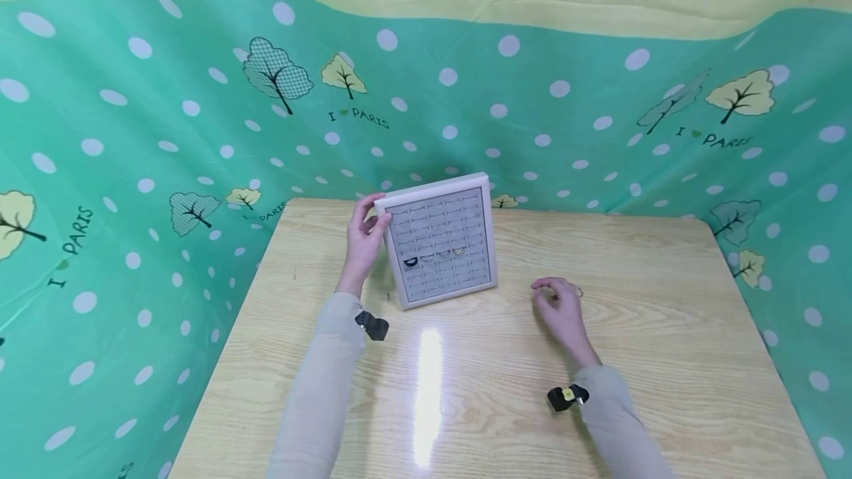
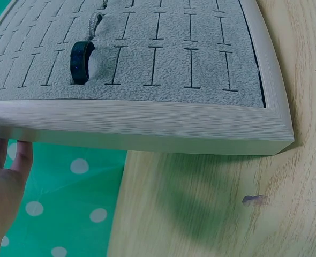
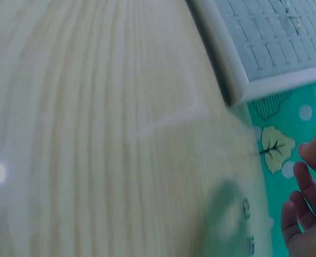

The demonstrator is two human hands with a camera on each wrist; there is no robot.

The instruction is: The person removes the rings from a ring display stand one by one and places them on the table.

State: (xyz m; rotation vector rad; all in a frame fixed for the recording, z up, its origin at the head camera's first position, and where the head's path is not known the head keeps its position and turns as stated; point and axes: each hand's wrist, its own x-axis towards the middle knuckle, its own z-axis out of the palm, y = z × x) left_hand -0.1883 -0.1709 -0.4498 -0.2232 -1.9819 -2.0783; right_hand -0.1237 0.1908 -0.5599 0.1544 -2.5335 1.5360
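A ring display board (image 1: 442, 222) with a pale frame and grey slotted padding stands tilted up on the table. Several rings sit in one row of its slots, among them a dark ring (image 2: 80, 62) and a gold-toned ring (image 1: 458, 251). My left hand (image 1: 363, 242) grips the board's upper left edge, thumb on the front side and fingers behind. To the right of the board, my right hand (image 1: 562, 313) hovers over the table with fingers loosely bent, nothing visible between them. Close to it on the table lie two small rings (image 3: 246, 208), largely hidden by the hand in the head view.
The wooden table (image 1: 665, 331) reaches back to a green dotted curtain (image 1: 426, 109) with printed trees. A bright light reflection (image 1: 428, 390) lies on the front of the tabletop. A small dark mark (image 2: 253, 199) shows on the wood beside the board.
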